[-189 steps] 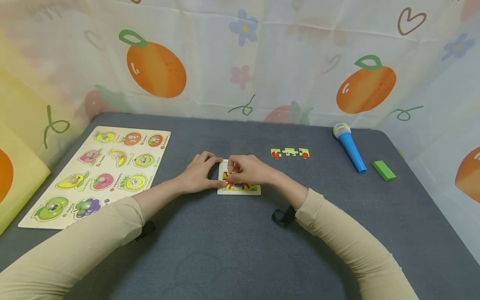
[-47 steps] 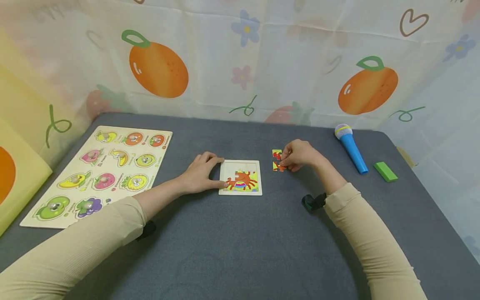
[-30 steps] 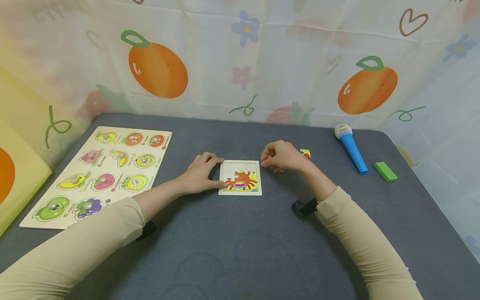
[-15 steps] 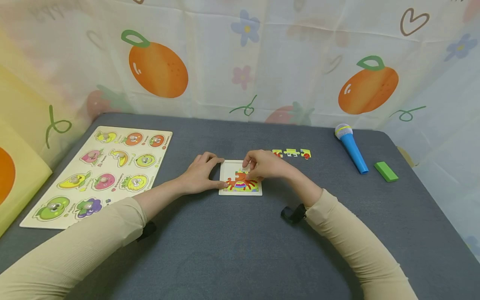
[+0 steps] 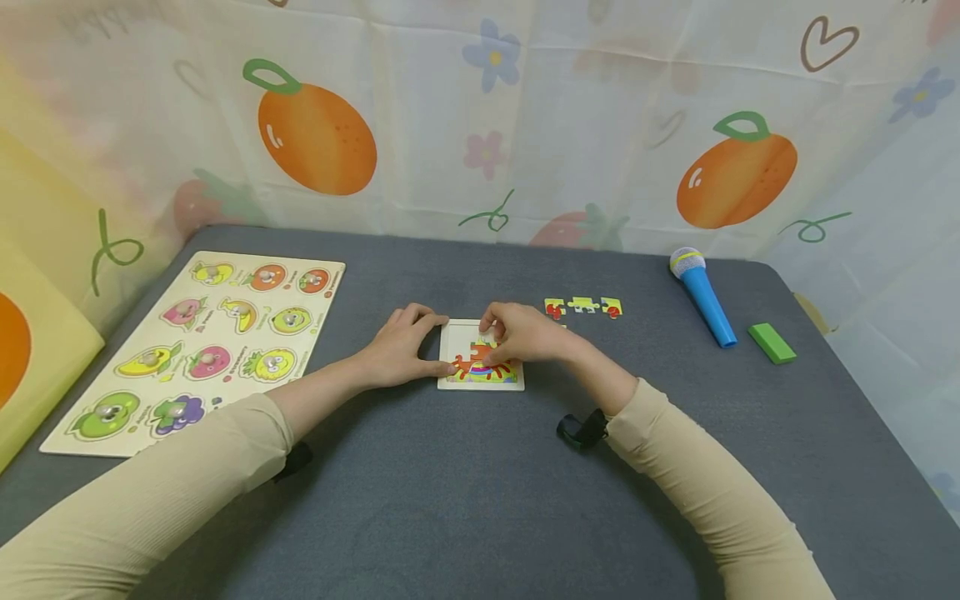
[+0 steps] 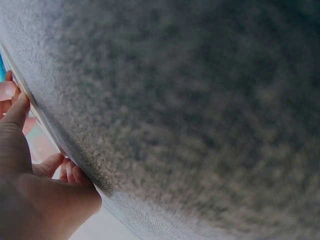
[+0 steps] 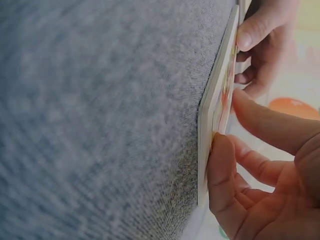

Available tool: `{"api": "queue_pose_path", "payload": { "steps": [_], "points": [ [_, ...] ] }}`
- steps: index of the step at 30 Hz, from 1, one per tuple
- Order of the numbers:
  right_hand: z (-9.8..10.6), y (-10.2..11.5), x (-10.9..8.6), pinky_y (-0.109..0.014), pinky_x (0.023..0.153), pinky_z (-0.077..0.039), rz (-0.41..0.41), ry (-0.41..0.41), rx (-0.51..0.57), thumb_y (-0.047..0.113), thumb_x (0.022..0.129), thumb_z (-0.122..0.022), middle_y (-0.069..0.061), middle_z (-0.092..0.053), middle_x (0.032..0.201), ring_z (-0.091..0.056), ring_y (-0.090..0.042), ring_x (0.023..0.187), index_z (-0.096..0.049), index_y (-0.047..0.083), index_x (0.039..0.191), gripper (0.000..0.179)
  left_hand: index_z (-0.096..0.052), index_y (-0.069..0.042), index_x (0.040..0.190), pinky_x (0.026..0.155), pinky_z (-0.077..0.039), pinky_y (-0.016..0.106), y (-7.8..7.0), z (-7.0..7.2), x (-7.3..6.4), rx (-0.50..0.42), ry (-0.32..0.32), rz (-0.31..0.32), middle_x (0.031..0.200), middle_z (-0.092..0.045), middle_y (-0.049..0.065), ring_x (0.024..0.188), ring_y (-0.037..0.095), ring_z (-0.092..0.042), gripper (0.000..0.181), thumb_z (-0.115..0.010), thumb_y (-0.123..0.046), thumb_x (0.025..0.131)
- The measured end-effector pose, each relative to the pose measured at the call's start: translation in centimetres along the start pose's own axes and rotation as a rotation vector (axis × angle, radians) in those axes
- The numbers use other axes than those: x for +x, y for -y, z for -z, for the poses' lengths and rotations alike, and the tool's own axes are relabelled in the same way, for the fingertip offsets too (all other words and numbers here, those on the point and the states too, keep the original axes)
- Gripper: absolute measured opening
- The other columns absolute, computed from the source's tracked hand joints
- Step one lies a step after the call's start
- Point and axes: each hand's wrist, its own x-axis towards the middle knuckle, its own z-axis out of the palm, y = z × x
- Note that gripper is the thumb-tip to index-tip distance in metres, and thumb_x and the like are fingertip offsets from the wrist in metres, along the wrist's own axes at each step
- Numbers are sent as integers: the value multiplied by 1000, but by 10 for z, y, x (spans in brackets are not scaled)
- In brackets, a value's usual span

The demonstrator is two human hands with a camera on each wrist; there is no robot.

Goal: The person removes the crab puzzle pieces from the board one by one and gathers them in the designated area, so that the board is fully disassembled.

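Note:
A small white-framed jigsaw puzzle tray (image 5: pixel 445 333) lies on the grey table, with a red crab picture (image 5: pixel 475 364) partly put together in it. My left hand (image 5: pixel 397 348) holds the tray's left side, thumb at the lower edge and index finger at the upper corner. Over the tray's right half, my right hand (image 5: pixel 525 333) has thumb and forefinger bent down on a puzzle piece (image 5: pixel 482 346) of the crab. In the right wrist view the right thumb and fingers (image 7: pixel 222 160) touch the tray's face; the piece itself is mostly hidden there. Loose yellow-and-red puzzle pieces (image 5: pixel 582 305) lie beyond my right hand.
A large fruit puzzle board (image 5: pixel 247 333) lies at the left. A blue toy microphone (image 5: pixel 705 304) and a green block (image 5: pixel 771 342) lie at the right. A printed curtain (image 5: pixel 420 167) stands behind the table.
My right hand has come left from the loose pieces to the tray, and the crab pieces under its fingertips look shifted. My left hand has kept its hold on the tray.

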Motion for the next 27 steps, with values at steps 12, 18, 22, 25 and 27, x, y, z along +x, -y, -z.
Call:
{"api": "queue_pose_path", "payload": {
  "steps": [12, 18, 22, 25, 27],
  "points": [
    [-6, 1, 3, -28, 75, -45, 9, -2, -46, 17, 87, -76, -13, -61, 104, -55, -22, 88, -56, 5, 122, 42, -45, -6, 146, 105, -36, 54, 2, -1, -1, -9, -1, -2, 142, -41, 17, 125, 36, -40, 80, -75, -44, 83],
    [-6, 2, 3, -30, 78, -46, 13, -4, -66, 18, 87, -76, -13, -61, 105, -56, -23, 92, -58, 5, 119, 40, -45, -6, 147, 106, -36, 54, 2, 0, -1, -6, -2, -1, 142, -41, 17, 126, 36, -40, 80, -75, -45, 83],
    [-6, 2, 3, -31, 79, -47, 12, -10, -81, 19, 86, -77, -13, -62, 105, -57, -23, 93, -58, 6, 118, 40, -44, -6, 147, 106, -36, 54, 1, 0, -1, -6, 3, 1, 143, -41, 18, 126, 36, -40, 81, -75, -45, 84],
    [-6, 2, 2, -31, 79, -47, 11, -15, -87, 19, 85, -78, -13, -62, 105, -58, -23, 93, -58, 6, 117, 40, -44, -6, 148, 107, -35, 54, 1, 0, 0, -8, 8, 4, 143, -41, 18, 126, 36, -39, 81, -75, -45, 84],
    [-6, 2, 2, -31, 79, -47, 13, -17, -89, 19, 85, -78, -13, -62, 105, -58, -24, 93, -58, 6, 117, 40, -44, -6, 148, 107, -35, 54, 0, 1, 0, -7, 8, 2, 143, -41, 18, 126, 36, -39, 81, -74, -44, 84]
  ]
}}
